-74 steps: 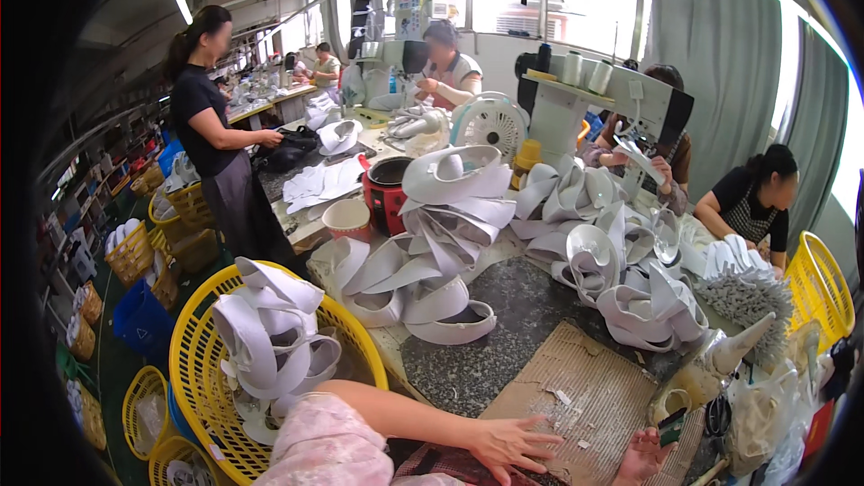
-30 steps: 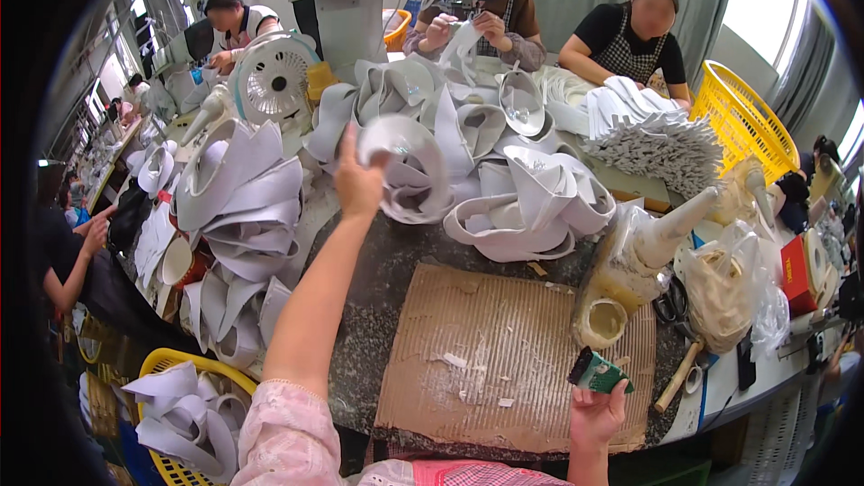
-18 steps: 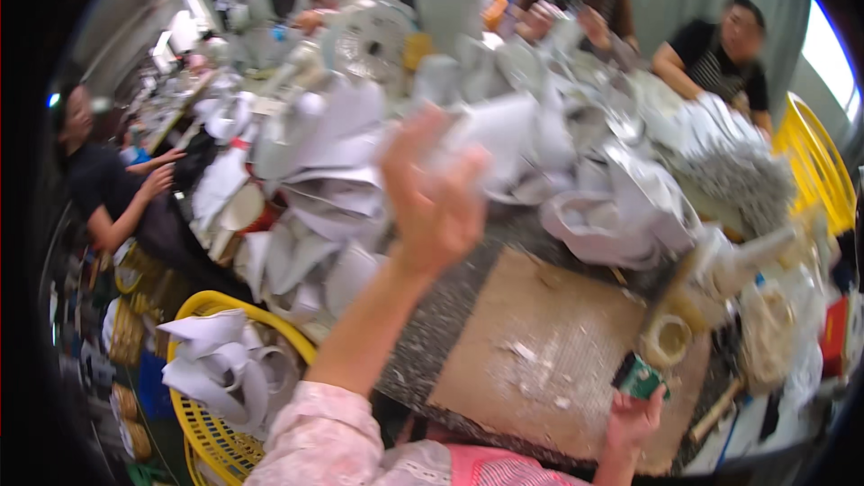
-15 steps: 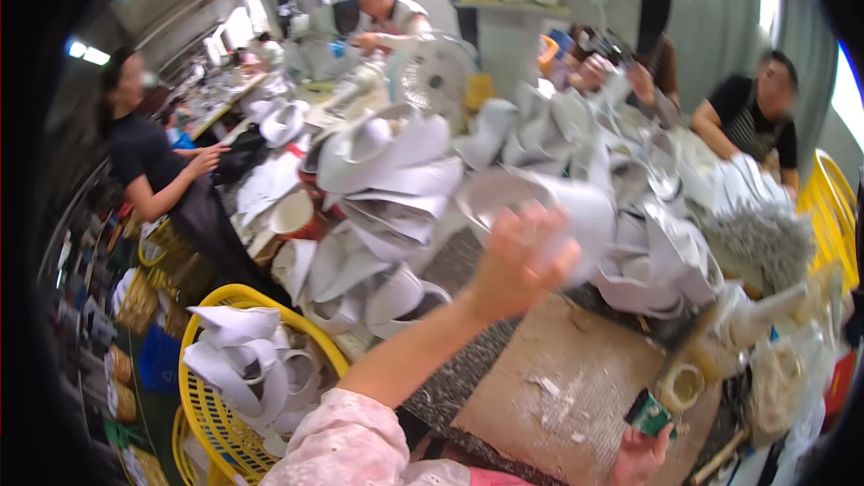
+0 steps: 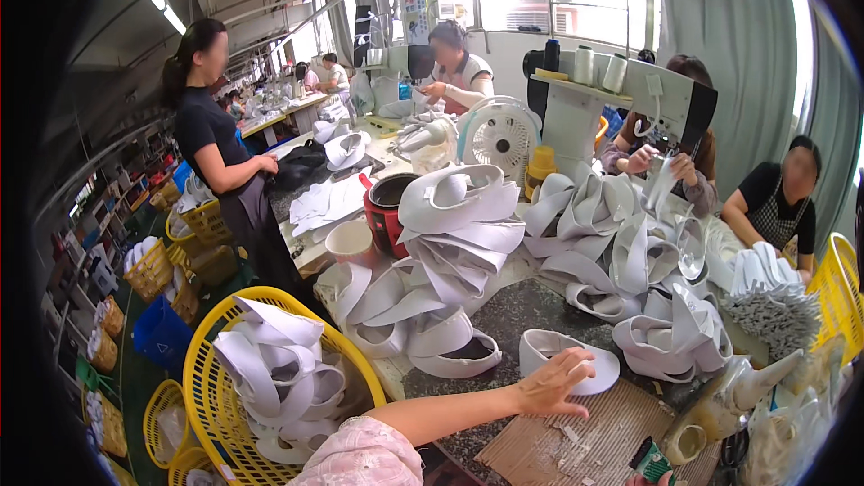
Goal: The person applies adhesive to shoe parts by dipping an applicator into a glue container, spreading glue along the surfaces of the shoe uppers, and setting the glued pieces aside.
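A white shoe upper (image 5: 549,348) lies on the dark speckled worktop, close to a ridged cardboard sheet (image 5: 513,454). Over its near side my left hand (image 5: 556,384) is open, fingers stretched out and thumb apart, touching or just above it. At the bottom edge only the fingertips of my right hand (image 5: 650,480) show, closed on a small green-and-black piece (image 5: 650,461) whose kind I cannot make out. Beside that piece stands a glue-stained bottle (image 5: 688,443), its round mouth facing me. White scraps are scattered on the cardboard.
Piled white uppers (image 5: 459,216) rise behind my left hand, with more heaped to the right. A yellow basket (image 5: 202,396) of uppers stands at the left. Farther back are a fan (image 5: 501,142), a red pot (image 5: 385,216) and sewing machines. Several people are around the table.
The white upper came down from my raised left hand onto the worktop, and that hand's fingers loosened. The view has tilted upward, leaving my right hand lower in the picture.
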